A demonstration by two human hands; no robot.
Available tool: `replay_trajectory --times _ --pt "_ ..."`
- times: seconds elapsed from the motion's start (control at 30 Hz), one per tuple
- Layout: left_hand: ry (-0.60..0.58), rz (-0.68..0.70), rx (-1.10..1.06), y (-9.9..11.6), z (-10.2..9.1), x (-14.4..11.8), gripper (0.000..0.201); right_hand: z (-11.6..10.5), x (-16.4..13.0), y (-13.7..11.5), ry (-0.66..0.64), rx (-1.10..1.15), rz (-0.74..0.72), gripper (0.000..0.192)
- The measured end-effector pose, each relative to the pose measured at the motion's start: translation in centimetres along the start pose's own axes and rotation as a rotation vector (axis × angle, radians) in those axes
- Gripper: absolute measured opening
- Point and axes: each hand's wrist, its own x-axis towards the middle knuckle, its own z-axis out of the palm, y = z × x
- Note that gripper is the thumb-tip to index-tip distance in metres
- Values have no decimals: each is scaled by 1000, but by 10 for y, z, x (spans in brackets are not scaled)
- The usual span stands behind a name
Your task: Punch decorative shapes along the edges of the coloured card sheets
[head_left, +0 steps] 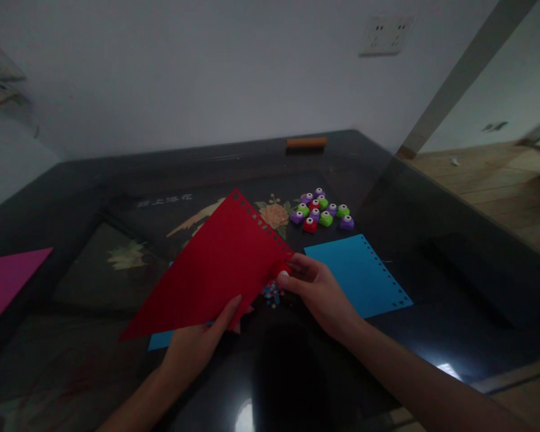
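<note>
A sheet of red paper (216, 270), punched with small shaped holes along its upper right edge, is tilted above the table. My left hand (198, 345) grips its lower edge, thumb on top and the other fingers hidden beneath. At the paper's right corner my right hand (315, 285) is closed on a small red craft punch (278, 270) with a white button, the thumb at the button. Under that corner lies a little pile of blue, white and pink paper cutouts (273, 293). Part of a blue sheet (159, 341) shows below the red paper.
Several purple, green and red craft punches (319, 211) stand grouped behind my right hand. A blue sheet with a punched edge (357, 276) lies to the right, a pink sheet (13, 279) at far left. A brown roll (306, 143) rests at the back of the dark glossy table (432, 210).
</note>
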Motion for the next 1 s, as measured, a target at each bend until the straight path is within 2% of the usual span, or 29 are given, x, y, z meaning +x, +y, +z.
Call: replay_trajectory --times 0.27,0.47,0.6,0.83,1.0 --pt "23 -31 -1 -4 -3 3 38 -2 1 4 57 26 26 33" --pt "197 -91 120 -13 -5 2 37 -4 1 -1 -34 59 56 28" --pt "243 -117 89 -11 -9 5 35 -7 2 -4 -52 94 90 30" --pt "221 -129 70 -9 -10 5 31 -12 5 -2 -54 115 124 35" --pt "205 -126 65 -8 -13 8 34 -12 5 -2 -12 18 118 37"
